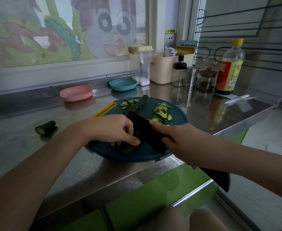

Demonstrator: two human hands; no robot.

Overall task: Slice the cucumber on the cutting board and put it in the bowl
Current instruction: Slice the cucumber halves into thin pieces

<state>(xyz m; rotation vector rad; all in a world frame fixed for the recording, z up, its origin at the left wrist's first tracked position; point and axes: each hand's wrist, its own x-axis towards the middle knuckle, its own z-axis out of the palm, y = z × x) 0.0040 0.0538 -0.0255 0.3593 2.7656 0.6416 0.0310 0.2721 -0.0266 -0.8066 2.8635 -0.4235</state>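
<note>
The left hand (pixel 113 129) has its fingers curled down and pins a dark cucumber piece (pixel 127 147) to the near part of the cutting board (pixel 103 152), fingertips pressing on its top. The right hand (pixel 178 140) is wrapped round the handle of a black knife (pixel 145 129), forefinger extended onto the blade. The blade stands just at 3 o'clock of the left fingertips; contact with the piece cannot be confirmed. The held piece has its long axis running 7 o'clock to 1 o'clock, cut end pointing at the person. The blade runs roughly 11 to 5 o'clock, so it crosses that axis. A further length of cucumber (pixel 141 102) shows beyond the blade on about the same line, tip toward 1 o'clock. Blade and hand hide whether the two are one body. The left hand is the nearer to the piece. In my judgement, the coming cut falls close to its knuckles. On the board, one heap of slices (pixel 162 112) lies at 2 o'clock and a second heap (pixel 128 102) at 12 o'clock. On the counter (pixel 203 114) are a cut stub (pixel 45 128) at 9 o'clock, a pink bowl (pixel 77 93) at 11 o'clock and a blue bowl (pixel 122 84) at 12 o'clock; no slices are visible in either bowl.
</note>
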